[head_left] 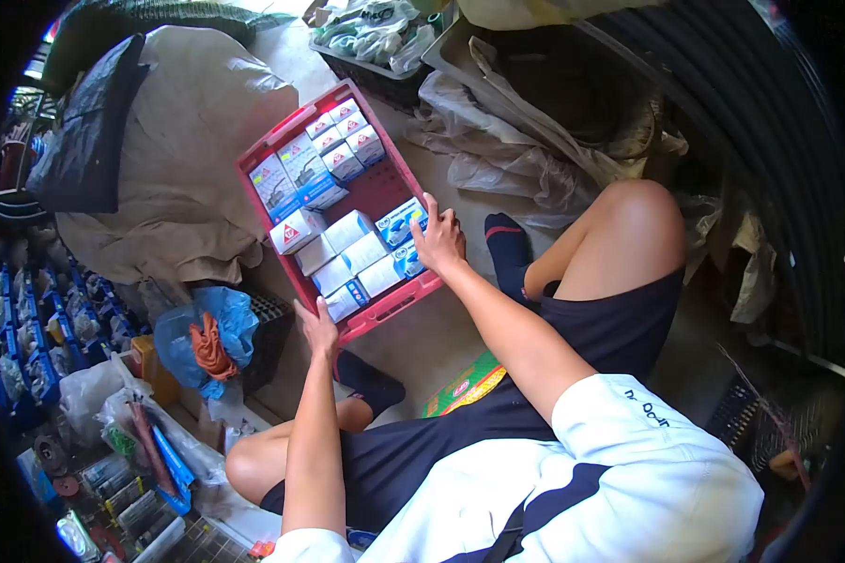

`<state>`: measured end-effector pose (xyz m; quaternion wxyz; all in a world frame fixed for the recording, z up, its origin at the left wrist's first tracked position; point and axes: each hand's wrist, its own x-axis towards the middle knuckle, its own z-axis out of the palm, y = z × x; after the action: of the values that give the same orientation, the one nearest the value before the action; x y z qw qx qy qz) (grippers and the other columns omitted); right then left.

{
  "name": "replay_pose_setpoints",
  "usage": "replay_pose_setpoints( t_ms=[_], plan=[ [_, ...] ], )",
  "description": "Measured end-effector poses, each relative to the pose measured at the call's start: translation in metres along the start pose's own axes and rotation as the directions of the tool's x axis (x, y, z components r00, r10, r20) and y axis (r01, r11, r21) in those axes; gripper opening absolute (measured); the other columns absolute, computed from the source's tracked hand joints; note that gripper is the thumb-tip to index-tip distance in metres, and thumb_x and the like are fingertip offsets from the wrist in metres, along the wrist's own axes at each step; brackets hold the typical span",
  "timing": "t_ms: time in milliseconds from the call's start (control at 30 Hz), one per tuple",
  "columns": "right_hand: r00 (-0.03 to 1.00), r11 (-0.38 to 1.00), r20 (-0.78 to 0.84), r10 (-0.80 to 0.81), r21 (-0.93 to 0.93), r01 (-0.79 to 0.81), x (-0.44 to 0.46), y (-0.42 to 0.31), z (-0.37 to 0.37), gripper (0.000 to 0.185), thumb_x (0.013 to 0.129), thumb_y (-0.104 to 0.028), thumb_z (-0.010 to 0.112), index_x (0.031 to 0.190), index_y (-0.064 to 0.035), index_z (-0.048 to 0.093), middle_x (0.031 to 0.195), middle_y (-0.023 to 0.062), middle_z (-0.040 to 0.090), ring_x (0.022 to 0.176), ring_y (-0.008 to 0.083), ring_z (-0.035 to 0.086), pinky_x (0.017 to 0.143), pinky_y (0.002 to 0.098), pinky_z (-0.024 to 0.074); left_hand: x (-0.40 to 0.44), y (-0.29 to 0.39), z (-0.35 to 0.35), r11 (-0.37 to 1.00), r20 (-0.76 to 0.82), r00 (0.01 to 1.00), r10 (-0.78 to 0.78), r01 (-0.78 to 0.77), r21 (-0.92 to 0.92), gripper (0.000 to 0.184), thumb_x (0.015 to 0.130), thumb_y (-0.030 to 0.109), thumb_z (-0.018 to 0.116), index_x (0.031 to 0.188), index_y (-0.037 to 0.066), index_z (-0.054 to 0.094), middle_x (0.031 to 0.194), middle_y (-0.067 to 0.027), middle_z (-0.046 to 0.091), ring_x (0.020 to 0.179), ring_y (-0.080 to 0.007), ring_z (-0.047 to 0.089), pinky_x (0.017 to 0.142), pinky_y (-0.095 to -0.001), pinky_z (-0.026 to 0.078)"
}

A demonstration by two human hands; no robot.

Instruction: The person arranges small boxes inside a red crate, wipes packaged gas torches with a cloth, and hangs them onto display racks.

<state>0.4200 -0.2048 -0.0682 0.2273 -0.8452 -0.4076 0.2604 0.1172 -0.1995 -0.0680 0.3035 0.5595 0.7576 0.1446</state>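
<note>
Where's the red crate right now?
The red crate is left of centre in the head view, left hand at its near-left corner, right hand on its right side.

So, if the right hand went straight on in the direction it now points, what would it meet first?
Past the rim of the red plastic crate, which it holds, the right hand would probably meet the blue-and-white carton just inside, though depth is unclear.
</note>
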Motion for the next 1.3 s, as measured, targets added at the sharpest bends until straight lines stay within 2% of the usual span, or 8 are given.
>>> replay_pose_setpoints(
  t_ms=[67, 200, 433, 633, 833, 867, 1167, 1300],
  plan=[
    [0.998, 1.000, -0.051, 0.023, 0.010, -0.023, 0.013, 0.008, 0.002, 0.057, 0.092, -0.045, 0.052, 0.137, -0.0122, 0.040, 0.115, 0.0257, 0.055, 0.107, 0.0445, 0.054, 0.089, 0.0542, 0.0456, -0.010, 0.017, 0.007, 1.000, 0.020, 1.000, -0.025, 0.025, -0.019, 0.077, 0.095, 0.051, 0.045, 0.146, -0.002, 0.022, 0.138, -0.0328, 0.041, 0.124, -0.0465, 0.045, 0.105, -0.0489, 0.035],
    [0.991, 1.000, -0.129, -0.017, -0.013, 0.016, 0.022, 0.019, 0.007, 0.047, 0.093, -0.047, 0.050, 0.111, -0.0043, 0.058, 0.109, 0.0241, 0.061, 0.101, 0.0429, 0.058, 0.086, 0.0522, 0.0466, -0.013, 0.024, 0.044, 0.962, -0.371, 0.928, -0.033, 0.131, 0.241, 0.073, 0.094, 0.052, 0.044, 0.142, -0.001, 0.029, 0.125, -0.0267, 0.049, 0.116, -0.0440, 0.048, 0.097, -0.0523, 0.037],
    [0.988, 0.995, -0.145, -0.045, -0.098, 0.031, 0.025, 0.005, 0.009, 0.051, 0.099, -0.043, 0.039, 0.084, 0.0013, 0.060, 0.084, 0.0301, 0.062, 0.083, 0.0492, 0.059, 0.075, 0.0550, 0.0443, -0.006, 0.038, 0.046, 0.903, -0.373, 0.921, -0.115, 0.253, 0.347, 0.070, 0.093, 0.051, 0.044, 0.141, 0.002, 0.031, 0.122, -0.0228, 0.047, 0.115, -0.0406, 0.045, 0.095, -0.0514, 0.035],
    [0.994, 0.989, -0.098, -0.046, -0.145, 0.032, 0.027, 0.000, 0.010, 0.048, 0.100, -0.043, 0.039, 0.085, -0.0006, 0.056, 0.086, 0.0259, 0.060, 0.083, 0.0484, 0.057, 0.072, 0.0551, 0.0433, -0.002, 0.042, 0.038, 0.904, -0.352, 0.923, -0.158, 0.278, 0.325, 0.068, 0.093, 0.050, 0.046, 0.140, 0.002, 0.033, 0.125, -0.0206, 0.047, 0.114, -0.0405, 0.046, 0.095, -0.0523, 0.034],
    [0.992, 0.961, 0.111, 0.051, -0.275, -0.019, 0.017, -0.010, -0.025, 0.045, 0.100, -0.042, 0.042, 0.106, 0.0008, 0.057, 0.103, 0.0272, 0.058, 0.102, 0.0431, 0.053, 0.090, 0.0496, 0.0390, 0.005, 0.022, 0.024, 0.960, -0.184, 0.942, -0.279, 0.279, -0.026, 0.062, 0.094, 0.050, 0.048, 0.138, 0.008, 0.040, 0.126, -0.0218, 0.049, 0.117, -0.0408, 0.047, 0.095, -0.0537, 0.037],
    [0.989, 0.959, 0.136, 0.057, -0.284, -0.016, 0.014, -0.015, -0.040, 0.046, 0.099, -0.041, 0.043, 0.118, -0.0001, 0.054, 0.112, 0.0254, 0.057, 0.108, 0.0411, 0.051, 0.095, 0.0482, 0.0371, 0.001, 0.024, 0.013, 0.946, -0.121, 0.939, -0.322, 0.322, -0.023, 0.061, 0.094, 0.049, 0.048, 0.139, 0.009, 0.039, 0.128, -0.0218, 0.048, 0.118, -0.0409, 0.046, 0.097, -0.0537, 0.036],
    [0.946, 0.995, 0.320, -0.044, -0.071, 0.070, -0.004, -0.152, -0.182, 0.040, 0.099, -0.036, 0.047, 0.114, -0.0013, 0.060, 0.104, 0.0177, 0.068, 0.099, 0.0276, 0.064, 0.088, 0.0374, 0.0469, -0.013, 0.077, -0.164, 0.933, 0.267, 0.894, -0.360, 0.349, 0.088, 0.050, 0.092, 0.046, 0.052, 0.125, 0.009, 0.058, 0.125, -0.0192, 0.054, 0.123, -0.0370, 0.045, 0.102, -0.0501, 0.036],
    [0.898, 0.996, 0.429, -0.093, 0.035, 0.086, -0.014, -0.189, -0.238, 0.037, 0.099, -0.033, 0.049, 0.112, -0.0010, 0.061, 0.099, 0.0161, 0.068, 0.095, 0.0263, 0.065, 0.086, 0.0356, 0.0475, -0.039, 0.098, -0.230, 0.939, 0.195, 0.927, -0.320, 0.338, -0.066, 0.037, 0.088, 0.037, 0.061, 0.111, 0.007, 0.065, 0.104, -0.0170, 0.066, 0.102, -0.0342, 0.061, 0.091, -0.0430, 0.047]
  ],
)
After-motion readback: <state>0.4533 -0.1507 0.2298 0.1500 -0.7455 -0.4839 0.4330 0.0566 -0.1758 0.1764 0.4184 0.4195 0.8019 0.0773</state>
